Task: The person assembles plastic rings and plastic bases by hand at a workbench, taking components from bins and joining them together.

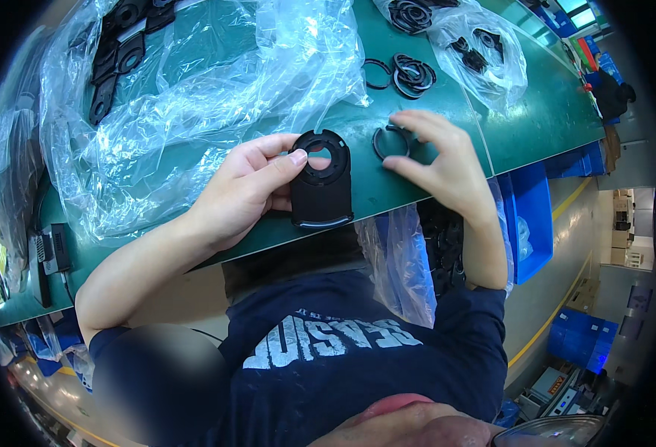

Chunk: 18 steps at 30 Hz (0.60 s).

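Our left hand (247, 182) pinches a holed black part (322, 197), seemingly to steady it; our right hand (447, 158) half-curls around a black ring (376, 143), grip unclear.

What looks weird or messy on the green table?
Nothing looks spilled or broken. It's just messy: crumpled clear plastic sprawls across the left of the green table, and black rings lie in an overlapping heap beyond the right hand.

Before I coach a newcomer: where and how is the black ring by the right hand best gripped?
Probably by opposite outer edges of the black ring, thumb against fingertips, from its right: it is round and open-centred, and the right hand curves around that side.
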Available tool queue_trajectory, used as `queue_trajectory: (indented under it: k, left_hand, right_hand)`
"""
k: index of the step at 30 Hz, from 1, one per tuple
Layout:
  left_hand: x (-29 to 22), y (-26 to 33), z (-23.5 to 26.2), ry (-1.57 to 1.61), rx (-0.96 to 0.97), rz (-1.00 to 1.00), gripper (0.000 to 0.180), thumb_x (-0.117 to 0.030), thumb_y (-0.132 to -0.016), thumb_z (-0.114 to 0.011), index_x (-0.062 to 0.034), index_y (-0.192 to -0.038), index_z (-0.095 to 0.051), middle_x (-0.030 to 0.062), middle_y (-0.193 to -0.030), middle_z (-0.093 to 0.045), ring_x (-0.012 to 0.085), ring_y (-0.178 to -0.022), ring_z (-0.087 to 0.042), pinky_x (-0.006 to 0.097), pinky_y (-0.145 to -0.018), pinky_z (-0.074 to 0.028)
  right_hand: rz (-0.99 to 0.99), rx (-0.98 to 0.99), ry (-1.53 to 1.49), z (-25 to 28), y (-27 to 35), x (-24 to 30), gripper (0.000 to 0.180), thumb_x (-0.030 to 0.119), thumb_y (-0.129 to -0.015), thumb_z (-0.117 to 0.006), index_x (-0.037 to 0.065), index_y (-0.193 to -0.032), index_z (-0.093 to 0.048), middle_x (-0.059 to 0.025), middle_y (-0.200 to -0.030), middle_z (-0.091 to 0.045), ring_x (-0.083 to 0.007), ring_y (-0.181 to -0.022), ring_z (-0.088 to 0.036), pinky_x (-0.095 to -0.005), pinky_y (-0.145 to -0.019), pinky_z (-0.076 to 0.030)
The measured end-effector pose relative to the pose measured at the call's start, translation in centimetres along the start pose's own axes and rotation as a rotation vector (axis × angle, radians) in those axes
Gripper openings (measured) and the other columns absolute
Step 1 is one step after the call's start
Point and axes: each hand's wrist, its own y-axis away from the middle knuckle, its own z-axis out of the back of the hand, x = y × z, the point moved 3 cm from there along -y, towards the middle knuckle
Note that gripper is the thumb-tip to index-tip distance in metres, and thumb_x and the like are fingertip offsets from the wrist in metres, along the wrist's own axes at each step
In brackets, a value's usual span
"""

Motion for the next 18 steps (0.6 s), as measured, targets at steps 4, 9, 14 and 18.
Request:
queue_trajectory:
  k: [4, 9, 14, 18]
  left_hand:
    - [0.0, 0.1, -0.2, -0.044, -0.009, -0.026, 0.032, -0.021, -0.093, -0.050, -0.0023, -0.119, -0.050, 0.0039, -0.105, -0.063, 0.0077, -0.085, -0.061, 0.020, -0.069, -0.050]
    - [0.0, 0.1, -0.1, 0.005, -0.028, -0.024, 0.034, -0.019, -0.093, -0.048, -0.0006, -0.122, -0.047, 0.0055, -0.107, -0.062, 0.0104, -0.089, -0.061, 0.024, -0.074, -0.052]
    - [0.0, -0.2, -0.2, 0.113, 0.029, -0.038, 0.036, -0.017, -0.094, -0.046, 0.0009, -0.125, -0.043, 0.0112, -0.116, -0.056, 0.0203, -0.099, -0.061, 0.034, -0.086, -0.051]
    - [0.2, -0.3, -0.2, 0.151, 0.131, -0.082, 0.039, -0.016, -0.094, -0.045, 0.0001, -0.129, -0.039, 0.0115, -0.122, -0.052, 0.0200, -0.106, -0.057, 0.035, -0.090, -0.048]
  right_hand:
    - [-0.014, 0.036, 0.062, -0.5, 0.3, 0.3, 0.044, 0.013, -0.063, -0.076, -0.003, -0.101, -0.061, -0.0163, -0.099, -0.062, -0.0315, -0.087, -0.059, -0.0347, -0.080, -0.047]
    - [-0.190, 0.038, -0.102, -1.2, 0.0, 0.4, 0.048, 0.006, -0.064, -0.077, -0.002, -0.108, -0.060, -0.0133, -0.100, -0.063, -0.0169, -0.092, -0.060, -0.0268, -0.082, -0.047]
    - [-0.027, -0.202, -0.360, -1.9, 0.2, 3.1, 0.048, 0.008, -0.062, -0.079, -0.004, -0.105, -0.061, -0.0134, -0.098, -0.063, -0.0181, -0.086, -0.062, -0.0278, -0.076, -0.050]
    - [0.102, -0.249, -0.291, -3.1, -0.5, 5.3, 0.048, 0.006, -0.060, -0.079, -0.005, -0.103, -0.060, -0.0156, -0.097, -0.063, -0.0240, -0.085, -0.062, -0.0301, -0.072, -0.050]
